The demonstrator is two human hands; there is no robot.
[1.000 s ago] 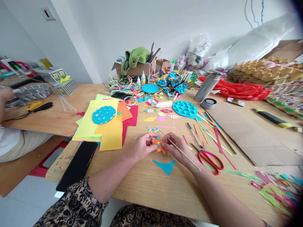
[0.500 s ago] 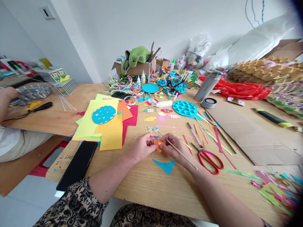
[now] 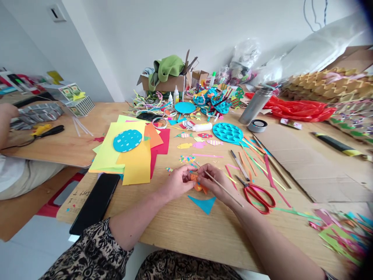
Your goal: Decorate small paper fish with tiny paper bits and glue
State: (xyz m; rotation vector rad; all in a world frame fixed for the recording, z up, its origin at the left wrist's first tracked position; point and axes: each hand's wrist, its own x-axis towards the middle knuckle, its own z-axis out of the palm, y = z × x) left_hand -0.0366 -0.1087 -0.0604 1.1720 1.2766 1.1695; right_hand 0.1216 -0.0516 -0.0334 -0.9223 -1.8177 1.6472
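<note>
Between my hands is a small orange paper fish (image 3: 200,188) with lighter patches on it. My left hand (image 3: 178,181) pinches its left end, fingers closed. A thin wooden stick (image 3: 223,189) lies across my right hand (image 3: 216,182), held in closed fingers whose tips also touch the fish. Just below the hands a blue paper scrap (image 3: 203,203) rests on the table. Tiny coloured paper bits (image 3: 187,159) are scattered beyond my fingertips. Farther back lie several cut paper fish, among them a yellow one (image 3: 184,146) and a pink one (image 3: 199,145).
Red-handled scissors (image 3: 259,197) and a pen (image 3: 239,165) lie right of my right hand, near paper strips. Coloured sheets (image 3: 101,144) and a black phone (image 3: 94,204) are on the left. A steel bottle (image 3: 256,105) and cardboard (image 3: 314,167) stand and lie to the right. Another person's arm (image 3: 7,120) shows far left.
The orange fish has turned and shifted slightly between my fingers. Both hands stay in nearly the same place, and the stick remains in my right hand.
</note>
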